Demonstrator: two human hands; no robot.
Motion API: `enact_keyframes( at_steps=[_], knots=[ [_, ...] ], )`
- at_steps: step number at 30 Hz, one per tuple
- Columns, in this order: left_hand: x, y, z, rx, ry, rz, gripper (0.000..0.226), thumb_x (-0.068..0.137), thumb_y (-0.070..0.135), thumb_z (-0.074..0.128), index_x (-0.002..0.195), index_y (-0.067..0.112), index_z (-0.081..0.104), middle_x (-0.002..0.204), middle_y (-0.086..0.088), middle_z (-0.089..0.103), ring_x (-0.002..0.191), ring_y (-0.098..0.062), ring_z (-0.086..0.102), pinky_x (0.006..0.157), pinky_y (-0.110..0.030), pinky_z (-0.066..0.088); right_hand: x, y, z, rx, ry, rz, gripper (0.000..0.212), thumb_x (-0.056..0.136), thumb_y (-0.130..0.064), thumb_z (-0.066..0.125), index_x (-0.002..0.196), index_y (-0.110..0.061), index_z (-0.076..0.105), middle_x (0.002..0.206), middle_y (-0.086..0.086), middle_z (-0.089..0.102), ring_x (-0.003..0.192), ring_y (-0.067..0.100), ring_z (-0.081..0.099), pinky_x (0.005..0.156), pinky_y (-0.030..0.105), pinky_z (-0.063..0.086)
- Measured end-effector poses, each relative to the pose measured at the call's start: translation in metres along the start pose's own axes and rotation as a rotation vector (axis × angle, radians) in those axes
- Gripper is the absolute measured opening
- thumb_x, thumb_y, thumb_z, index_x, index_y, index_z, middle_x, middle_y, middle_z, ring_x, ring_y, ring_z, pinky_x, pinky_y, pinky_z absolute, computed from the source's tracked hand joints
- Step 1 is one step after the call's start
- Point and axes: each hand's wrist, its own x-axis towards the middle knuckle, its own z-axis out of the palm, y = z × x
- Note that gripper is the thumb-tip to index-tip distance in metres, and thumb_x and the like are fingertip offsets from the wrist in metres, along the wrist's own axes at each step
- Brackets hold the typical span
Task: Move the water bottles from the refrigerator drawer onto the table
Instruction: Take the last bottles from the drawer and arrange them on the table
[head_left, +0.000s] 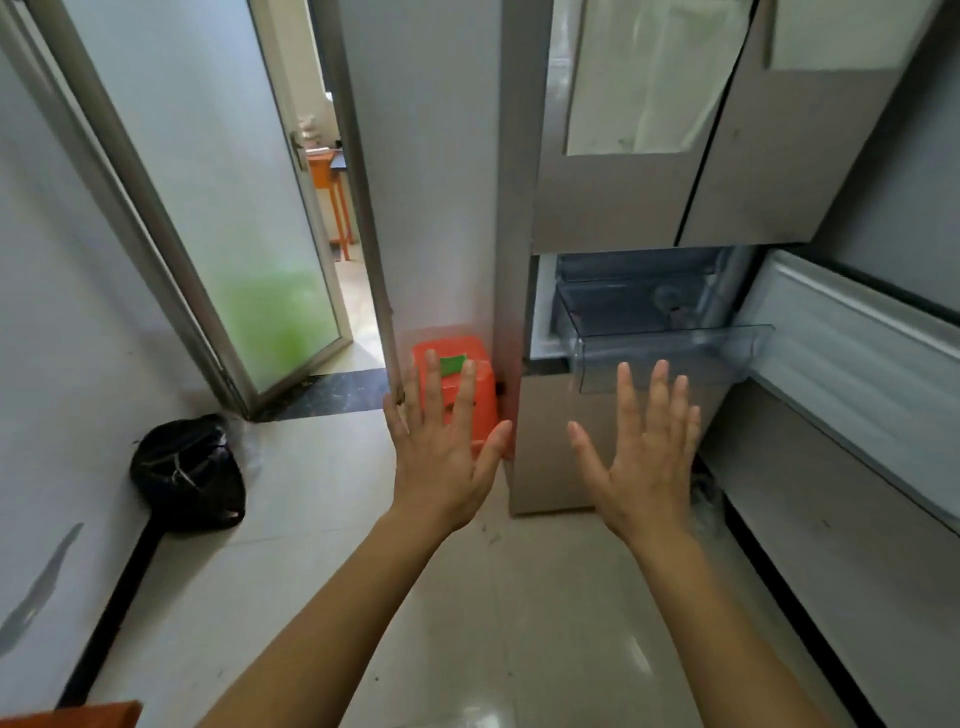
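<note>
Here, in the head view, two bare forearms reach forward over the pale tiled floor (545, 597). The left hand (441, 452) is raised with its back to the camera, fingers straight and spread wide, thumb out. It holds nothing and touches nothing. The right hand (647, 462) is posed the same way, fingers splayed and empty.

Just beyond the right hand a clear plastic drawer (670, 358) stands pulled out of the refrigerator (623, 197), below its two closed upper doors. The lower door (857, 364) is swung open to the right. Behind the drawer's clear front a dim rounded shape (667, 300) shows, but it is too blurred to tell whether it is a water bottle.

Behind the left hand an orange stool (478, 395) sits against the refrigerator's side, with something green (453, 365) on top. A black bag (189, 473) lies on the floor by the wall, near a frosted glass door (218, 208) that stands ajar.
</note>
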Motion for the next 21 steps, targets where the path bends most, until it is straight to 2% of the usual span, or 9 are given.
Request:
enact_keyframes(
  at_steps=[5, 9, 12, 16, 21],
  knots=[
    [0.102, 0.058, 0.057, 0.014, -0.113, 0.13, 0.076, 0.095, 0.07, 0.015, 0.155, 0.033, -0.014, 0.161, -0.005, -0.028, 0.146, -0.025, -0.032, 0.116, -0.053, -0.019, 0.073, 0.07, 0.002, -0.073, 0.012, 0.122, 0.082, 0.095, -0.065, 0.035, 0.16, -0.027, 0.002, 0.166, 0.009, -0.011, 0.153, 0.028, -0.013, 0.123, 0.053, 0.001],
    [0.159, 0.108, 0.097, -0.019, -0.24, 0.204, 0.075, 0.094, 0.071, 0.011, 0.154, 0.035, -0.016, 0.159, -0.004, -0.034, 0.143, -0.024, -0.037, 0.118, -0.058, -0.012, 0.108, 0.129, 0.004, -0.087, -0.006, 0.26, 0.08, 0.097, -0.066, 0.034, 0.159, -0.031, -0.001, 0.166, 0.009, -0.011, 0.153, 0.028, -0.013, 0.123, 0.052, 0.002],
    [0.193, 0.137, 0.133, 0.014, -0.276, 0.238, 0.077, 0.094, 0.073, 0.011, 0.155, 0.034, -0.014, 0.158, -0.005, -0.035, 0.142, -0.025, -0.039, 0.117, -0.058, -0.014, 0.132, 0.174, 0.017, -0.085, -0.034, 0.321, 0.08, 0.096, -0.066, 0.034, 0.159, -0.03, 0.002, 0.166, 0.01, -0.01, 0.152, 0.027, -0.014, 0.123, 0.051, 0.002],
    [0.231, 0.165, 0.185, 0.052, -0.319, 0.196, 0.079, 0.091, 0.076, 0.007, 0.154, 0.035, -0.018, 0.157, -0.005, -0.037, 0.141, -0.025, -0.04, 0.117, -0.058, -0.015, 0.173, 0.236, 0.051, -0.056, -0.109, 0.337, 0.08, 0.095, -0.069, 0.031, 0.159, -0.03, 0.003, 0.166, 0.011, -0.007, 0.153, 0.028, -0.011, 0.123, 0.05, 0.003],
    [0.276, 0.196, 0.232, 0.134, -0.433, 0.055, 0.079, 0.091, 0.076, 0.007, 0.154, 0.036, -0.018, 0.157, -0.008, -0.036, 0.141, -0.028, -0.039, 0.116, -0.058, -0.017, 0.245, 0.301, 0.082, -0.014, -0.261, 0.295, 0.081, 0.095, -0.07, 0.03, 0.159, -0.027, 0.006, 0.166, 0.013, -0.003, 0.153, 0.03, -0.006, 0.124, 0.049, 0.005]
  ],
)
